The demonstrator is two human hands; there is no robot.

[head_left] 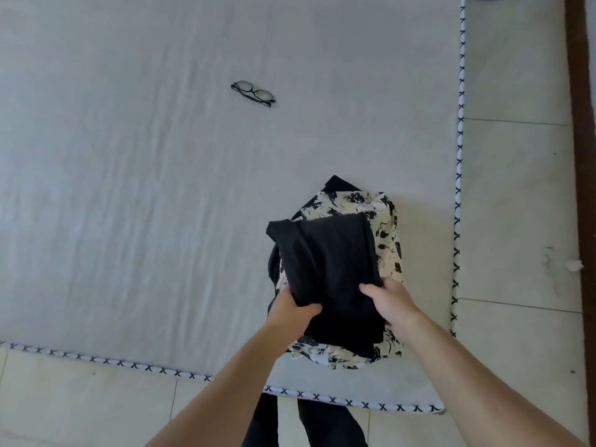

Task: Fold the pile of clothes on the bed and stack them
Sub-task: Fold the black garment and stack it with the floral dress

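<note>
My left hand (295, 306) and right hand (392, 301) each pinch the near edge of a folded black garment (329, 262), which lies on a black-and-white patterned garment (383, 221) stacked near the bed's (129, 188) right corner, with glasses (253, 93) lying well apart beyond.

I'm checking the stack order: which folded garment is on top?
The plain black garment, held by the left hand and right hand. It lies over the black-and-white patterned garment, whose edges stick out beneath it.
</note>
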